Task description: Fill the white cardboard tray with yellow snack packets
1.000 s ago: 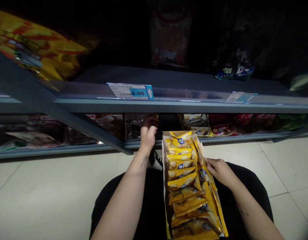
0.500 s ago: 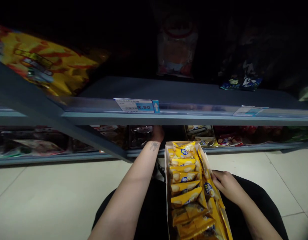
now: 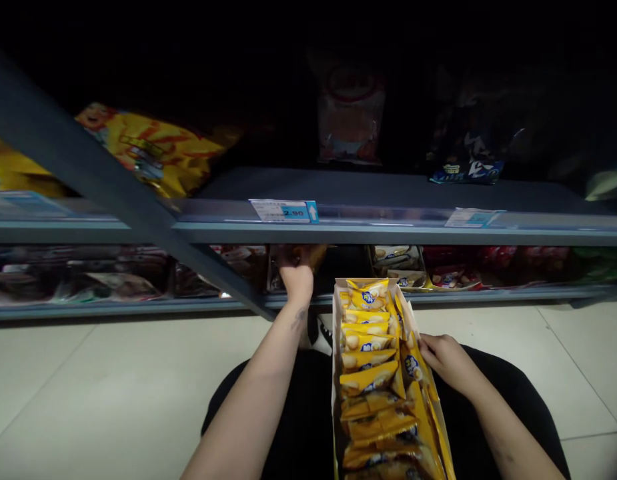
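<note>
Drawn back a little and leftward since the last frame, the left hand (image 3: 295,270) sits at the lower shelf (image 3: 138,309), a brownish thing (image 3: 315,255) at its fingers; whether they grip it, I can't tell. The right hand (image 3: 445,360) grips the box (image 3: 337,347) of yellow packets (image 3: 368,380), right of the left hand.

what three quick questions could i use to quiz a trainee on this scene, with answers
1. True or false: the right hand holds the side of the open carton of yellow snack packets.
2. The left hand is at: a) the upper shelf; b) the lower shelf; c) the floor.
3. On the price tag above the left hand, a white ____ points up.

Key: 1 true; 2 b; 3 arrow
</note>
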Motion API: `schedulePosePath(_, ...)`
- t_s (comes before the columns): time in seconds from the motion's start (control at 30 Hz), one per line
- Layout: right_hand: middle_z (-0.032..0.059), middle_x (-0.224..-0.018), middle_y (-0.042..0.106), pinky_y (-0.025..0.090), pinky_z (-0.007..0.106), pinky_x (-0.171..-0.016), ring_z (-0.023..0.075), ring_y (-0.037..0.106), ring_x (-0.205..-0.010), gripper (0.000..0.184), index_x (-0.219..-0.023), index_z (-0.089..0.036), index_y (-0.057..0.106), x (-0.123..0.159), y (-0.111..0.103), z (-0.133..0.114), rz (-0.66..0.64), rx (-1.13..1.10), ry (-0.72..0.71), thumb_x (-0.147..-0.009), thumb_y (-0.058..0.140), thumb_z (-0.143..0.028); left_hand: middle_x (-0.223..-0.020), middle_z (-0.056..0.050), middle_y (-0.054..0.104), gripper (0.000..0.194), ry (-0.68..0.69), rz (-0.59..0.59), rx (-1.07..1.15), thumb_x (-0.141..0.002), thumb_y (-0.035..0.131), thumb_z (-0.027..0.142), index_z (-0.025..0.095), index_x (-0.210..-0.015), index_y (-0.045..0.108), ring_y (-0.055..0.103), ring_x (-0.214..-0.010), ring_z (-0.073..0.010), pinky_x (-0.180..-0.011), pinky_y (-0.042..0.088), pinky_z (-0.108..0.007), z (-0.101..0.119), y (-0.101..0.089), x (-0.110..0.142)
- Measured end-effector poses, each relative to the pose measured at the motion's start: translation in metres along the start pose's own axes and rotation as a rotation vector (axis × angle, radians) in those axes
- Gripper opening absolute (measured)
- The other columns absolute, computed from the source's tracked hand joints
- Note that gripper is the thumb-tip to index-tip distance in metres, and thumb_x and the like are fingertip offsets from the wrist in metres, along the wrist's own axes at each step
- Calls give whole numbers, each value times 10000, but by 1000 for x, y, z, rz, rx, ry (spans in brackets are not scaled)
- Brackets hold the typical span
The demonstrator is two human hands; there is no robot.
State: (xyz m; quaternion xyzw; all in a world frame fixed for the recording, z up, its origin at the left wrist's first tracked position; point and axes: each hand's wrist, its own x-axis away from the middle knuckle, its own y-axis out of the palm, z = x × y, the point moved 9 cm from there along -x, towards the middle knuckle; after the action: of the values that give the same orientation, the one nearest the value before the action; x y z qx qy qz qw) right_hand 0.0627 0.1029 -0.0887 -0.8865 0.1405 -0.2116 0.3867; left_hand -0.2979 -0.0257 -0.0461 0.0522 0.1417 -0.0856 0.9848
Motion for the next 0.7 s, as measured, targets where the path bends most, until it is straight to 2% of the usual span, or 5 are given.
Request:
schedulePosePath(0.1,64,-689,643,340,324,-660,236,617,-649,290,-732,-242,440,1,1,-1,19,29,-6,-964,325,-373,-1030,-74,678,424,11,75,-25,-731,824,364,171,-1034,600,669,-962,-217,-945,535,-358,37,-31,15)
schedulePosePath(0.27,85,-730,698,369,313,-673,242,660,-692,331,-722,-233,497,4,-1,-3,42,65,3,-982,332,-354,-1146,-55,619,487,-27,-37,120,-695,863,351,192,-1050,570,679,-1001,-175,-927,550,-286,78,-52,63)
schedulePosePath(0.47,79,-752,721,377,301,-660,242,674,-723,388,-765,-218,612,3,-4,-3,91,65,55,-1009,337,-344,-1170,-55,631,471,-295,-305,251,-717,885,364,224,-1073,610,684,-977,-170,-824,583,-244,75,-38,130)
schedulePosePath(0.63,62,-793,745,463,321,-721,253,698,-780,416,-842,-214,692,1,-6,2,139,-152,58,-1015,386,-435,-1130,-65,643,460,-312,-367,160,-705,886,373,198,-1034,617,674,-1004,-181,-875,577,-271,60,-24,153)
schedulePosePath(0.7,72,-860,763,500,340,-763,256,710,-808,402,-982,-206,724,9,-21,5,296,-257,115,-1005,435,-484,-1117,-62,638,446,-300,-374,153,-703,884,361,198,-1020,616,674,-993,-181,-858,580,-269,61,-19,157)
